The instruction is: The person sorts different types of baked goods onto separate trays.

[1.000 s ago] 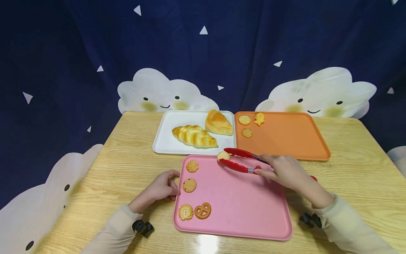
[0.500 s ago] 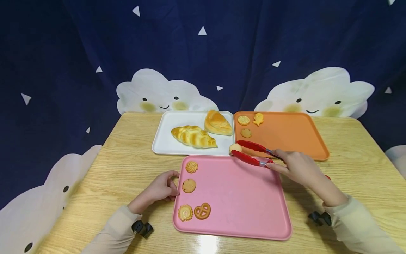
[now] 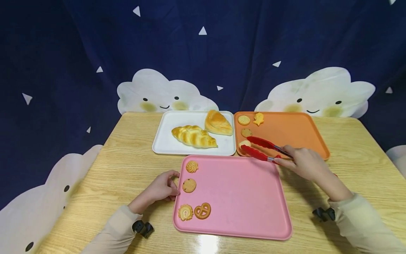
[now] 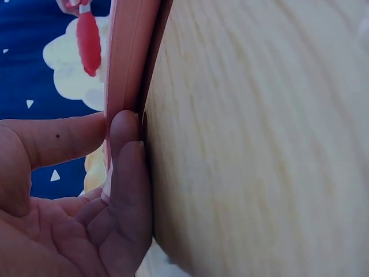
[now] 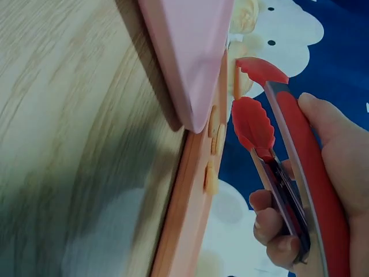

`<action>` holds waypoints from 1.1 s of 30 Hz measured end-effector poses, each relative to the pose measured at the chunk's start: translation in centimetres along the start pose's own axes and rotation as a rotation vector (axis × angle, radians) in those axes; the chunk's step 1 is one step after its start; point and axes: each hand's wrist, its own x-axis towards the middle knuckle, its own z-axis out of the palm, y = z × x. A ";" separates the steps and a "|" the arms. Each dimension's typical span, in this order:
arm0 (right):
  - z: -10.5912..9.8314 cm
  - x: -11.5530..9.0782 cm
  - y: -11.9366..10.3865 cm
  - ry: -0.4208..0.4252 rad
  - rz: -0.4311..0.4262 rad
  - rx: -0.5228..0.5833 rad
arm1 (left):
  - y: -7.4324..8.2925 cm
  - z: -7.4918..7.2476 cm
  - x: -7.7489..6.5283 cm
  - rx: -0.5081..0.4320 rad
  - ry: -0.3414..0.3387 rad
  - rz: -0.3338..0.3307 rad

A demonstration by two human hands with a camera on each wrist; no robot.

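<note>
My right hand [image 3: 306, 164] grips red-tipped tongs [image 3: 255, 153]. Between the tong tips is a plain round cookie [image 3: 244, 143], held over the near left corner of the orange tray [image 3: 288, 135]. In the right wrist view the cookie [image 5: 237, 81] shows edge-on at the red tips. A chip cookie [image 3: 246, 132], an oval cracker [image 3: 244, 120] and a star-tailed yellow cookie [image 3: 258, 119] lie on that tray. My left hand [image 3: 162, 187] holds the left rim of the pink tray [image 3: 241, 197]; the left wrist view shows thumb and fingers [image 4: 124, 138] pinching its edge.
On the pink tray's left side lie a swirl cookie [image 3: 192, 167], a chip cookie [image 3: 189, 185], a scalloped cookie [image 3: 185, 212] and a pretzel [image 3: 202, 211]. A white tray [image 3: 165, 141] behind bears a braided bread [image 3: 194, 136] and a folded pastry [image 3: 218, 122].
My right hand has carried the round cookie in the tongs rightward and away from me, from over the pink tray's far edge to the orange tray. My left hand stays at the rim.
</note>
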 end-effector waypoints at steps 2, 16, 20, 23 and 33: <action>0.1 0.0 0.2 -0.008 0.003 -0.001 | 0.0 0.0 0.0 0.001 0.000 -0.001; -0.1 -0.2 0.8 -0.030 0.038 -0.007 | -0.1 0.0 -0.1 -0.006 -0.006 0.004; -0.4 -0.5 0.4 -0.024 0.026 -0.011 | -0.1 -0.1 0.0 -0.003 -0.005 0.006; -0.4 -0.7 -0.1 -0.017 0.011 -0.020 | -0.1 -0.1 0.1 0.000 -0.006 0.002; 0.2 -0.9 -1.9 0.022 -0.084 0.007 | -0.1 -0.1 0.1 -0.009 -0.026 0.019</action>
